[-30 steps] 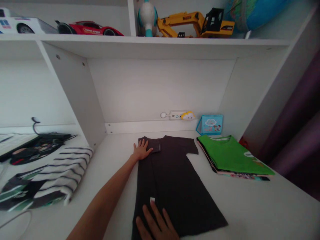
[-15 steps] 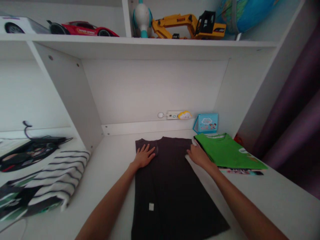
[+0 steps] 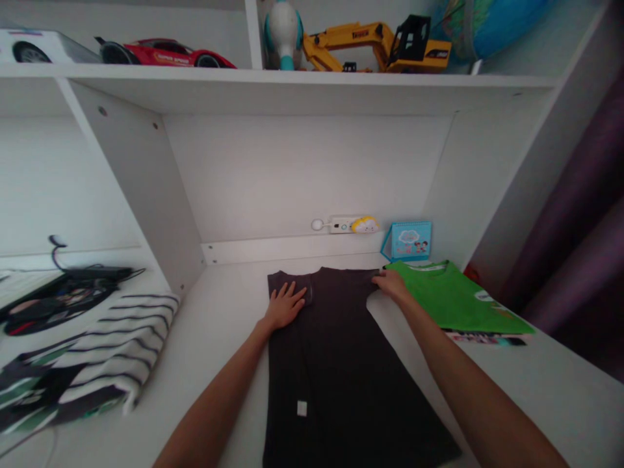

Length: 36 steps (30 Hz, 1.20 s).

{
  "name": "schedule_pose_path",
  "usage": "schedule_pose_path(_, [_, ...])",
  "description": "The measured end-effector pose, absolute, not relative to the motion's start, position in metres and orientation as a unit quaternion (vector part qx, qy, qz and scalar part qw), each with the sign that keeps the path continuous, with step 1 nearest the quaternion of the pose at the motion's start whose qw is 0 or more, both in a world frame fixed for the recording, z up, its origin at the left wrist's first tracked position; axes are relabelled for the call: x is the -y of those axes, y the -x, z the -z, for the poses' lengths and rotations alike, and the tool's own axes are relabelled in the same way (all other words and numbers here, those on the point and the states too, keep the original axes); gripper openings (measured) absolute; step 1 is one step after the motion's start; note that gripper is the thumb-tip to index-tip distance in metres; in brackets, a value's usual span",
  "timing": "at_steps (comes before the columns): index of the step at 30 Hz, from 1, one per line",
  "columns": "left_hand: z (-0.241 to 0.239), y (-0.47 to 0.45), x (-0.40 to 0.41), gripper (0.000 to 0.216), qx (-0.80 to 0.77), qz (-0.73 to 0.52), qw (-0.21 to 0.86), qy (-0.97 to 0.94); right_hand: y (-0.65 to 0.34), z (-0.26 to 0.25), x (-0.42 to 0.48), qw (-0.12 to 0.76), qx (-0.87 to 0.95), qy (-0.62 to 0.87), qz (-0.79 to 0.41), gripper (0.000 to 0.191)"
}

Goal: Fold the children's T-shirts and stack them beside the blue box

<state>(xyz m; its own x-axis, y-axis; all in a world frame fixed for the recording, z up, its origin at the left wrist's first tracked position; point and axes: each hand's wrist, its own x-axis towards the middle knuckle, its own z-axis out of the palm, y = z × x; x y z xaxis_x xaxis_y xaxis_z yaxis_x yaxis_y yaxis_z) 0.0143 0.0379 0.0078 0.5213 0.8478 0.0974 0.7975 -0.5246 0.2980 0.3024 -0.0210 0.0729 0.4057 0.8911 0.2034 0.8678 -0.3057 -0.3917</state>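
Note:
A black shirt [image 3: 346,364] lies on the white desk, its left side folded inward, with a small white tag showing on the folded part. My left hand [image 3: 286,305] rests flat on the folded sleeve near the top left, fingers spread. At the upper right, my right hand [image 3: 390,283] pinches the edge of the other sleeve, fingers closed on the cloth. Just beyond that hand lies a folded green T-shirt [image 3: 453,296] on top of other folded cloth.
A striped garment [image 3: 131,338] and a dark tray of items [image 3: 63,292] lie at left. Behind stand a blue desk calendar [image 3: 410,240] and a power strip [image 3: 341,225]. A shelf [image 3: 312,77] above holds a toy excavator [image 3: 380,45] and a red toy car [image 3: 166,53].
My right hand has moved slightly up and outward along the right sleeve, which now lies more spread out. My left hand stays on the folded sleeve. The view has shifted a little.

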Motion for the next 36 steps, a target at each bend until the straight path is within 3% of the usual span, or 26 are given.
schedule_pose_path(8, [-0.012,-0.004,-0.055,0.043,-0.474,-0.314,0.357,-0.741,-0.174,-0.095,0.005,0.23,0.669,0.706,-0.02,0.029])
schedule_pose_path(13, [-0.009,0.001,-0.059,0.045,-0.499,-0.356,0.361,-0.703,-0.11,-0.082,0.039,0.174,0.765,0.617,-0.061,0.031])
schedule_pose_path(18, [-0.008,0.0,-0.056,0.059,-0.453,-0.369,0.402,-0.705,-0.157,-0.093,0.103,0.166,0.796,0.578,-0.069,0.028])
schedule_pose_path(21, [-0.008,-0.003,-0.056,0.04,-0.45,-0.332,0.37,-0.742,-0.213,-0.085,0.146,0.187,0.744,0.634,-0.098,0.03])
schedule_pose_path(24, [-0.009,-0.004,-0.058,0.029,-0.461,-0.322,0.344,-0.751,-0.255,-0.059,0.179,0.172,0.685,0.68,-0.199,0.032])
schedule_pose_path(27, [-0.01,-0.004,-0.058,0.03,-0.468,-0.324,0.341,-0.748,-0.267,-0.042,0.198,0.165,0.653,0.693,-0.258,0.015])
schedule_pose_path(29, [-0.01,-0.004,-0.058,0.031,-0.469,-0.326,0.339,-0.748,-0.26,-0.043,0.205,0.195,0.655,0.696,-0.22,0.003])
schedule_pose_path(33, [-0.009,-0.002,-0.058,0.032,-0.463,-0.331,0.333,-0.752,-0.227,-0.054,0.219,0.259,0.712,0.649,-0.075,0.011])
schedule_pose_path(36, [-0.007,-0.001,-0.059,0.032,-0.463,-0.337,0.319,-0.756,-0.198,-0.041,0.229,0.228,0.788,0.572,-0.01,0.025])
